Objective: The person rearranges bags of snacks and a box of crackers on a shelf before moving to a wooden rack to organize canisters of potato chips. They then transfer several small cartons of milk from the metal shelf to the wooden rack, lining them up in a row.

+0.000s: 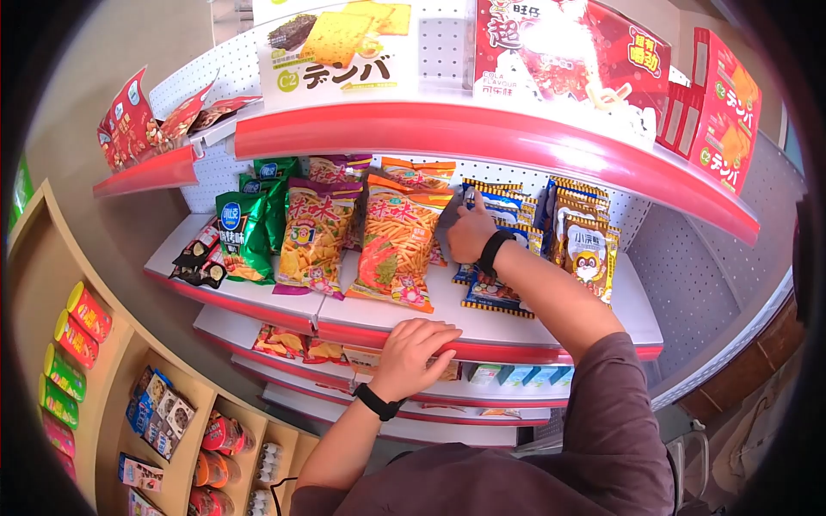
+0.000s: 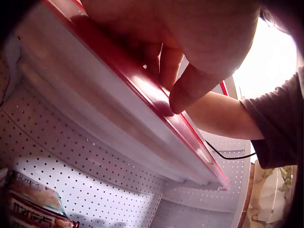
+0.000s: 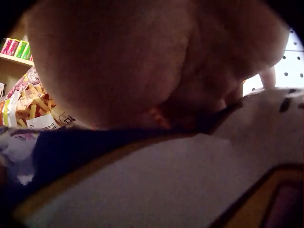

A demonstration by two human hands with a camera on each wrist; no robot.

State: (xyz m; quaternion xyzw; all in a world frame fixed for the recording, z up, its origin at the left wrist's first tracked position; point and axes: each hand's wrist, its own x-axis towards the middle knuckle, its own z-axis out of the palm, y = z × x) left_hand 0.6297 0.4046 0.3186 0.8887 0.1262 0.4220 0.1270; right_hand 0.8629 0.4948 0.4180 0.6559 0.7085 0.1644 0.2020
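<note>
In the head view my left hand (image 1: 413,357) rests on the red front edge (image 1: 508,351) of the middle shelf. Its thumb (image 2: 183,95) lies against that edge in the left wrist view. My right hand (image 1: 471,236) reaches in among the blue snack bags (image 1: 492,294), one finger pointing up toward the rear ones. Close under the palm in the right wrist view is a blue-and-white bag (image 3: 142,185). Most of the right fingers are hidden, and I cannot tell whether they grip a bag. Just left stands an orange bag of fry-shaped snacks (image 1: 400,245).
Brown-and-white snack bags (image 1: 588,249) stand right of my right forearm. Purple-topped chip bags (image 1: 317,232) and green bags (image 1: 243,236) stand further left. Overhead juts the upper shelf's red edge (image 1: 482,129), with large snack boxes on it. A wooden shelf (image 1: 116,344) holds cans at left.
</note>
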